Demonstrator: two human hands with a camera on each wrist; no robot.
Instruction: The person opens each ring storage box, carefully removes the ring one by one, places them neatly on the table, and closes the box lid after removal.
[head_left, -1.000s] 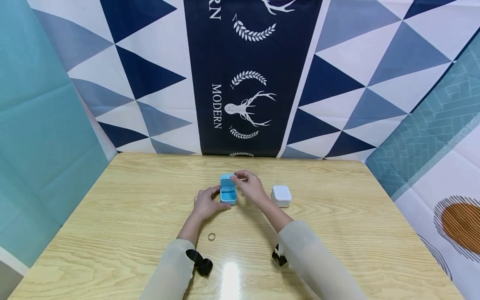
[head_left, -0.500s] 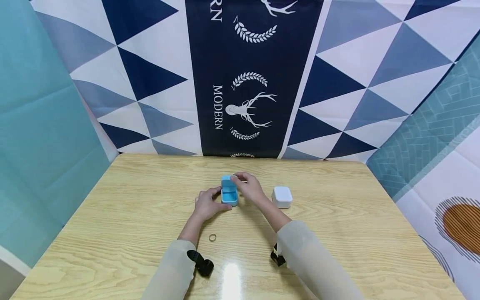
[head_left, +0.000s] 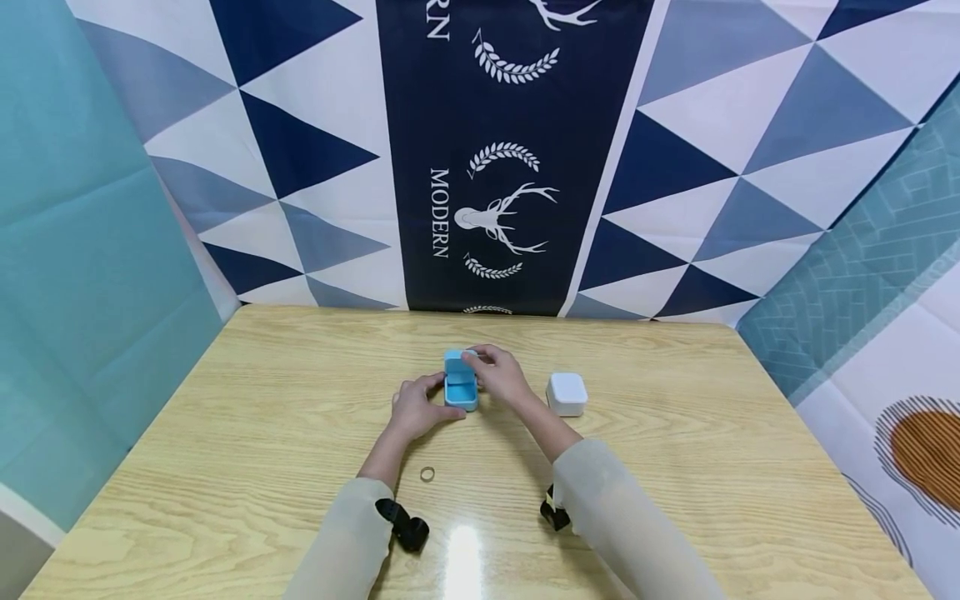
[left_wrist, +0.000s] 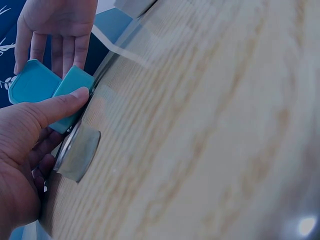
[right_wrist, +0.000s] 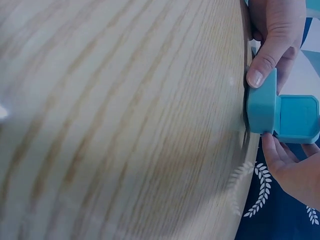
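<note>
A small light-blue ring box (head_left: 461, 395) stands on the table with its lid (head_left: 455, 367) raised. Its inside looks bare. My left hand (head_left: 417, 410) grips the base from the left, the thumb across the near side and the fingers behind. On the other side, my right hand (head_left: 504, 378) holds the raised lid by its right edge between thumb and fingers. The left wrist view shows my left thumb pressed along the base of the box (left_wrist: 75, 82). A metal ring (left_wrist: 82, 152) lies on the table, nearer to me, beside my left forearm.
A white rounded box (head_left: 567, 393) stands on the wooden table (head_left: 675, 467) to the right of my right hand. Behind the table's far edge hangs a patterned cloth (head_left: 487, 167). Black wrist cameras (head_left: 408, 533) are strapped over the sleeves.
Both hands keep their hold on the ring box, and its lid stays raised. Only the head view has drifted slightly.
</note>
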